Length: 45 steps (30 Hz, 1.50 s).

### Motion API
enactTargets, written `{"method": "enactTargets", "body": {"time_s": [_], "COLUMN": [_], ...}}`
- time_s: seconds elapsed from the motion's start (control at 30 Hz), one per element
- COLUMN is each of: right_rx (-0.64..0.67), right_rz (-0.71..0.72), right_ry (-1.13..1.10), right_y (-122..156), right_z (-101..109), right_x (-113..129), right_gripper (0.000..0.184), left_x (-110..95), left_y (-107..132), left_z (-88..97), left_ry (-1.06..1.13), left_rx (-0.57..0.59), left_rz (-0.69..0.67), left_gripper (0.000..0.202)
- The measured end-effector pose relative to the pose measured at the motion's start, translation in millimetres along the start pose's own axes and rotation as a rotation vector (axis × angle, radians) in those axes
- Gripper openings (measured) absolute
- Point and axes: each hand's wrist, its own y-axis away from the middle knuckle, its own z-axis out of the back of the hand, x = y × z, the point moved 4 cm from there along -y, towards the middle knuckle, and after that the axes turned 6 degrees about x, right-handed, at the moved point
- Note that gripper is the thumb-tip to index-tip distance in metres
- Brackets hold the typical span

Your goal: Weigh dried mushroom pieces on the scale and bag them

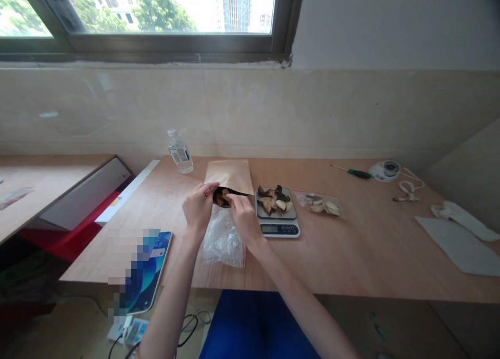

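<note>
A brown kraft paper bag (229, 174) lies on the table with its mouth toward me and brown dried slices (222, 197) showing in the dark opening. My left hand (198, 205) pinches the left edge of the mouth. At the opening, the fingers of my right hand (245, 215) are closed beside the slices; whether they grip a slice or the bag's edge I cannot tell. Just right is a kitchen scale (279, 228) bearing brown and pale dried pieces (275, 200). Below the bag's mouth lies a crumpled clear plastic bag (222, 239).
A zip bag of pale pieces (322, 205) lies right of the scale. Behind stands a water bottle (180, 153). A tablet (154, 275) overhangs the front left edge. Farther right are a screwdriver (357, 173), a white camera (385, 170), a cable (410, 189) and a white sheet (461, 247).
</note>
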Motion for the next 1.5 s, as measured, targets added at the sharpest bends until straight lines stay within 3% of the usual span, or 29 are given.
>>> {"method": "enactTargets", "body": {"time_s": [0.2,0.37,0.47,0.67,0.8,0.87,1.0,1.1,1.23,1.37,1.5], "right_rx": [-0.198,-0.209,-0.243,-0.467,-0.486,-0.453,-0.420,-0.326,0.005,0.148,0.093], "right_rz": [-0.143,-0.330,-0.474,-0.684,-0.706,-0.688,-0.549,-0.315,-0.160,-0.185,-0.173], "right_ry": [-0.257,-0.574,-0.630,-0.458,-0.360,-0.304,0.003,0.153,0.253,0.317,0.163], "right_y": [19,57,89,156,177,175,143,97,46,39,53], "right_z": [29,52,73,123,134,134,137,131,105,88,93], "right_x": [-2,-20,-45,-115,-150,-157,-145,-119,-104,-120,-129], "right_gripper": [0.023,0.019,0.023,0.034,0.033,0.033,0.030,0.030,0.041,0.039,0.028], "left_x": [3,7,16,41,18,-2,-28,-21,0,11,17], "left_y": [0,0,-2,-7,10,28,72,95,110,116,121], "left_z": [-2.2,-5.3,-10.5,-29.9,-30.5,-27.5,-42.6,-63.6,-80.3,-77.5,-72.3], "left_ry": [-0.024,-0.033,-0.037,-0.079,-0.042,-0.013,-0.002,-0.103,-0.187,-0.223,-0.272], "left_rx": [0.001,0.004,0.029,0.153,0.164,0.162,0.419,0.535,0.574,0.541,0.498], "left_rz": [-0.003,-0.005,0.019,0.041,-0.164,-0.261,-0.439,-0.449,-0.406,-0.398,-0.383], "left_gripper": [0.022,0.021,0.021,0.024,0.026,0.029,0.032,0.037,0.043,0.045,0.045]}}
